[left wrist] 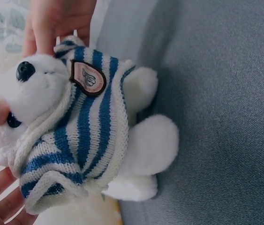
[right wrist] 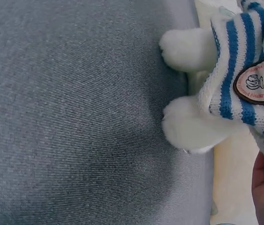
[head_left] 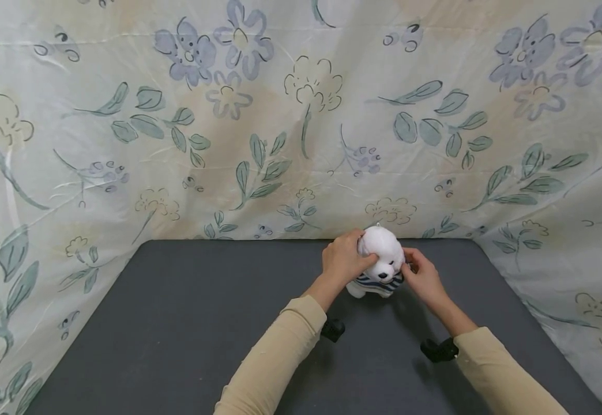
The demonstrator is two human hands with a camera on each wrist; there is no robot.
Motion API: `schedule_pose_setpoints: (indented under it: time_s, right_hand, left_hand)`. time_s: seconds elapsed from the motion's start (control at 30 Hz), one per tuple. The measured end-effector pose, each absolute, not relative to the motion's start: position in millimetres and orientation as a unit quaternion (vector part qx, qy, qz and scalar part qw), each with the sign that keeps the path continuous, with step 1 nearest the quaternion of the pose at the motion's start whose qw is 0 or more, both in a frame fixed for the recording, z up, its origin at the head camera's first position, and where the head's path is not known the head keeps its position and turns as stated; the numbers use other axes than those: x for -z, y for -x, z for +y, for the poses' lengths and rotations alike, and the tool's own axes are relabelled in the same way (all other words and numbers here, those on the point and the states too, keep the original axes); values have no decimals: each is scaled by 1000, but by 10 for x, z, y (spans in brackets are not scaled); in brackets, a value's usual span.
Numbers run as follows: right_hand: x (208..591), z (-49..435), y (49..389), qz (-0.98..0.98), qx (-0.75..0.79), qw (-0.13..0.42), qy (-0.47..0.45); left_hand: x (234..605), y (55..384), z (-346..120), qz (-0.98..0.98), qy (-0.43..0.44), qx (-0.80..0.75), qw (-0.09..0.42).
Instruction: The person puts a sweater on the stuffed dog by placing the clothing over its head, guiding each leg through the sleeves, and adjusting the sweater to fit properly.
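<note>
A white plush dog (head_left: pixel 386 245) in a blue-and-white striped knitted sweater (left wrist: pixel 92 112) is upright near the back edge of the table. My left hand (head_left: pixel 343 256) grips its head from the left, the thumb lying beside one black eye. On the other side, my right hand (head_left: pixel 425 279) pinches the sweater's sleeve between thumb and fingers. A pink badge (right wrist: pixel 258 82) with a dark border sits on the sweater's front. The dog's white feet (right wrist: pixel 188 49) show below the hem. Part of its head is hidden behind my left hand.
The dark grey table (head_left: pixel 202 323) extends to the left and front of the dog. Behind it hangs a floral-patterned cloth (head_left: pixel 301 127), which also runs along both sides. Black wrist camera mounts (head_left: pixel 438 350) stick out under the sleeves.
</note>
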State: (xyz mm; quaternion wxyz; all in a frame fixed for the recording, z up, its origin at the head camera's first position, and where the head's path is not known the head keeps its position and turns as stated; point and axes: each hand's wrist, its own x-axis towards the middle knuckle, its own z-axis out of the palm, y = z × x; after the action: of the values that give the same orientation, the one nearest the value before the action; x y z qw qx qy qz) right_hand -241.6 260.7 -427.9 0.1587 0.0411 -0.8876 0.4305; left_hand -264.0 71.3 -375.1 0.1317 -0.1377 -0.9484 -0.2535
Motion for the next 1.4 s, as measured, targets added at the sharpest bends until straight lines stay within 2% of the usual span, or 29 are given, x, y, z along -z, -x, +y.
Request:
schedule_pose_setpoints:
  time_s: [0.37,0.67,0.87,1.2,1.4]
  right_hand:
    - [4358,2617,2420,-871,-481,101,15]
    - [4388,2579,2380,-874,-477,85,48]
    - [4322,2618,2329,-891,-447,72,24]
    - [3995,2660,2349,-917,-386,101,-15]
    - [3833,2585,2342,-915,-390,85,-62]
  left_hand:
    - [3749,2618,689,-946,147,258,130]
    - [3724,2587,655,-944,151,263,128]
    - [3708,2559,629,-945,151,263,124]
    - [3691,2532,599,-946,152,263,116]
    - [3695,2536,594,-946,155,259,119]
